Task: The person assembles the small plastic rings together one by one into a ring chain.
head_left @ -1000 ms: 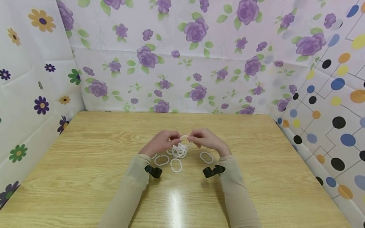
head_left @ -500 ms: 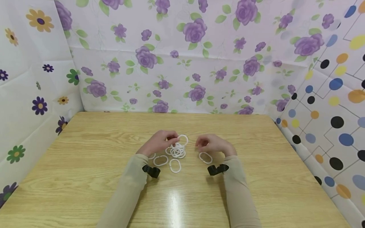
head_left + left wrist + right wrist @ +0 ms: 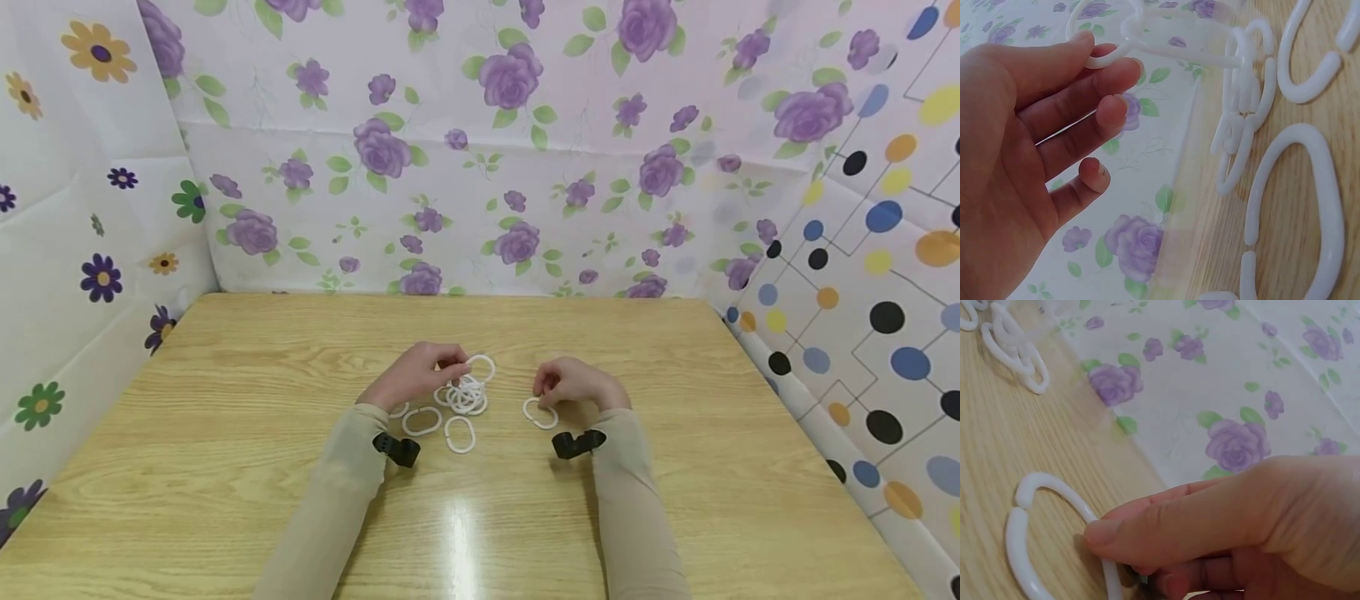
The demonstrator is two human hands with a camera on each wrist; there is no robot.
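Observation:
My left hand (image 3: 420, 373) pinches a white plastic chain link (image 3: 1107, 61) between thumb and index finger, its other fingers loosely bent. That link hooks through another, which leads down to a pile of joined white links (image 3: 467, 400) on the table. On the right, my right hand (image 3: 577, 382) has come down to a single loose link (image 3: 1017, 550). The thumb lies over one long side of it, with fingertips partly hidden behind. This oval link has a small gap in its side.
Several more loose links lie in front of the pile, among them one link (image 3: 441, 417) near the left wrist and another link (image 3: 474, 433) closer to me. The wooden table (image 3: 300, 500) meets a flowered cloth backdrop (image 3: 465, 208) at its far edge.
My right hand has let go of the chain's raised link and moved right and down to the loose link. The left hand keeps its hold on the chain almost in place.

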